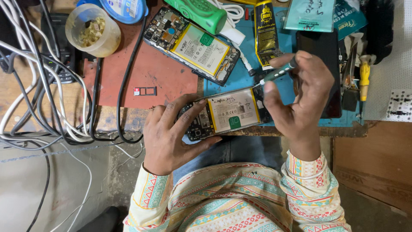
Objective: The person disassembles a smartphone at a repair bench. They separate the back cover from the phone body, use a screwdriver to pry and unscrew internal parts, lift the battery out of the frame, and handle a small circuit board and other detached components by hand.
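My left hand [171,133] grips the left end of an opened phone [227,112] with its back cover off, showing a yellow-edged battery and circuit board. It lies at the near edge of the bench. My right hand [300,99] holds a thin dark screwdriver [279,73] between thumb and fingers, its tip pointing down at the phone's upper right corner.
A second opened phone [193,45] lies on a red mat [150,73] beside a small SIM tray [145,91]. A plastic cup [92,30], tangled cables [47,94], a green tool [201,13], a yellow glue tube [266,32], a black screen panel [324,56] and a yellow screwdriver [364,77] crowd the bench.
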`<state>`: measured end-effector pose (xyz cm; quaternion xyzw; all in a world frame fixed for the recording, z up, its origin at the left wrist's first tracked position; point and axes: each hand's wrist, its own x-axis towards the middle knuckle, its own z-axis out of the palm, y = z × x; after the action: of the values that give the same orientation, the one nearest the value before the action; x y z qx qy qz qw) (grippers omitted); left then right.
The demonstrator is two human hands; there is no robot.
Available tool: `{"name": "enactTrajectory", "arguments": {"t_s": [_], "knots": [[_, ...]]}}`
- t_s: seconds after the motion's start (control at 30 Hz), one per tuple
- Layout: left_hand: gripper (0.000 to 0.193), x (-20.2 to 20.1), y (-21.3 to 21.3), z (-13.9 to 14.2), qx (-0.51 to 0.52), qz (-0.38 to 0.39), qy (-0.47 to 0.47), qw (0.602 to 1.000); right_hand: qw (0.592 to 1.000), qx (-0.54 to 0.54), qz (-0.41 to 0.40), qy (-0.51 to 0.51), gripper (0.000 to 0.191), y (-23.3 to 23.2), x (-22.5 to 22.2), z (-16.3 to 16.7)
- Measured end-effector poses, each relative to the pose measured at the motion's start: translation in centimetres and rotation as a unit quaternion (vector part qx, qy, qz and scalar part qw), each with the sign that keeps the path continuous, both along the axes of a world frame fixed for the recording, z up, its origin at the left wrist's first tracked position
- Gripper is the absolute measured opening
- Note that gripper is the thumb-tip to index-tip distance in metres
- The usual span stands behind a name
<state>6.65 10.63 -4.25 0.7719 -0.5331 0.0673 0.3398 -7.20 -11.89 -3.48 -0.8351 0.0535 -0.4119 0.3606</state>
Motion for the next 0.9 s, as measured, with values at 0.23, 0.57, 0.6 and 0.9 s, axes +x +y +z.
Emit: {"name": "enactTrajectory", "arguments": {"t_s": [0.23,0.57,0.6,0.9], "knots": [[0.074,0.1,-0.2,-0.1,0.001,-0.003,0.003,1.0,1.0,-0.003,0.004,0.0,0.065,0.0,-0.1,0.3],[0.07,0.0,-0.1,-0.2,-0.001,-0.006,0.003,1.0,0.998,0.062,0.017,0.016,0.065,-0.4,-1.1,-0.8],[0.07,0.0,-0.1,-0.2,-0.001,-0.006,0.002,1.0,0.997,0.07,0.012,0.021,0.065,-0.2,-1.4,-0.9],[0.071,0.0,-0.2,0.4,-0.017,-0.005,0.016,1.0,0.99,0.139,0.013,-0.029,0.068,0.1,-1.8,-0.8]]}}
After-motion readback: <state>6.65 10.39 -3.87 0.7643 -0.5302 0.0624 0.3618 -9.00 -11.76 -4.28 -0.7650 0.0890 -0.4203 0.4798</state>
